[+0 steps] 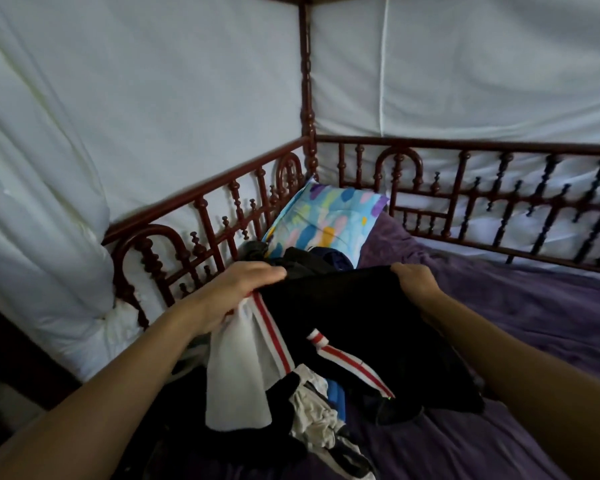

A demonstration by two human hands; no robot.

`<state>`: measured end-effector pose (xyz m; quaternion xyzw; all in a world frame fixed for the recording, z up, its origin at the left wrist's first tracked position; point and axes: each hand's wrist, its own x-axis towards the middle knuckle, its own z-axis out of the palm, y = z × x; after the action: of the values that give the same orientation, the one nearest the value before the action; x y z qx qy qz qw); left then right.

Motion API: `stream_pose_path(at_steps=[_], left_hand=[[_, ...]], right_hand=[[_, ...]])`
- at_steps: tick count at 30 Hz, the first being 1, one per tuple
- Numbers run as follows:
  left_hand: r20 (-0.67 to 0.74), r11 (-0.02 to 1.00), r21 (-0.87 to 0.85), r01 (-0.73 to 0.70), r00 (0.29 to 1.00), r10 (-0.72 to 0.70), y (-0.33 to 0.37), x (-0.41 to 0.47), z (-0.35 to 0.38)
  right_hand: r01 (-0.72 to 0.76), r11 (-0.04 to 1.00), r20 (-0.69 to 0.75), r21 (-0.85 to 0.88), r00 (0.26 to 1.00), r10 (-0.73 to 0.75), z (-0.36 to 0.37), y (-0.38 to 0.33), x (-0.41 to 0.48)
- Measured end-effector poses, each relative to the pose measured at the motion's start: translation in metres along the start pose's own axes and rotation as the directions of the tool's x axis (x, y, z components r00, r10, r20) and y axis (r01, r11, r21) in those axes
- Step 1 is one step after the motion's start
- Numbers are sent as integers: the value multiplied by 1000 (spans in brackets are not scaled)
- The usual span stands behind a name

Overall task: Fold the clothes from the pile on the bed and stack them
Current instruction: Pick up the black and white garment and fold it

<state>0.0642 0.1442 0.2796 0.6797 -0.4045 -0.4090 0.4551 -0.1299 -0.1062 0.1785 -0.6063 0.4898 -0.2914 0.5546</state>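
I hold up a black garment with red-and-white side stripes and a white lining, lifted above the bed. My left hand grips its upper left edge by the stripe. My right hand grips its upper right edge. The garment hangs down between my hands over a pile of clothes in black, white, grey and blue, which lies on the purple bedsheet near the left rail. More dark clothes lie behind the garment, against a pillow.
A pastel patterned pillow leans in the far corner. Dark red wooden rails run along the back and left sides of the bed, with a corner post. White netting hangs outside the rails.
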Motion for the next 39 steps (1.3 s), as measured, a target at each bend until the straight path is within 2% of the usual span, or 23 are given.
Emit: stream_pose_path(at_steps=[2,3,5,7,9,11,13,15,16,19,21,24,26,28,31,34,37,39], left_hand=[[271,953,285,-104,962,23,17,1,14],[319,894,415,-169,947,31,21,5,23],[254,755,593,-280,955,155,29,15,42],[106,723,609,-327,936,335,37,26,57],[4,742,540,-397,883,470,44,37,67],[-45,767,477,-430,859,510,52,47,76],[-92,841,375,-390,887,453,57,52,85],[-122,896,296,-330,918,378,61,54,88],[-121,909,277,-312,927,356,62,55,86],[-89,931,207,-300,942,323,66,54,75],[-83,930,177,-323,936,341,68,52,64],[-95,911,182,-369,916,390,71,50,44],[-110,899,182,-398,900,421,72,52,28],[-85,892,164,-421,895,438,71,54,16],[-17,894,131,-429,900,435,68,58,4],[-40,890,158,-427,898,438,66,70,-18],[-71,839,341,-424,878,473,50,91,-55],[-12,782,476,-402,886,463,31,107,-74]], right_hand=[[4,998,-24,-65,1000,-6,-17,13,2],[27,992,-29,-125,999,-31,-25,21,3],[66,949,-37,-309,996,-81,-40,34,1],[86,854,-61,-513,989,-136,-49,43,-14],[235,788,-73,-570,940,-333,-47,54,-42],[494,774,-32,-396,835,-550,-35,63,-81],[619,753,112,-221,783,-611,-20,74,-115],[576,787,250,-220,813,-526,-4,84,-138],[539,797,271,-272,838,-474,3,89,-143],[452,781,265,-430,891,-369,22,94,-148],[442,770,222,-460,897,-382,34,88,-149],[437,852,117,-290,899,-421,44,76,-151],[448,864,96,-232,894,-438,48,65,-152],[471,813,138,-342,881,-452,60,55,-152],[357,735,181,-577,933,-311,91,52,-141],[101,773,25,-626,994,-109,103,63,-116],[-48,806,-166,-590,984,-62,74,76,-96],[-79,846,-262,-528,962,-74,44,77,-88]])
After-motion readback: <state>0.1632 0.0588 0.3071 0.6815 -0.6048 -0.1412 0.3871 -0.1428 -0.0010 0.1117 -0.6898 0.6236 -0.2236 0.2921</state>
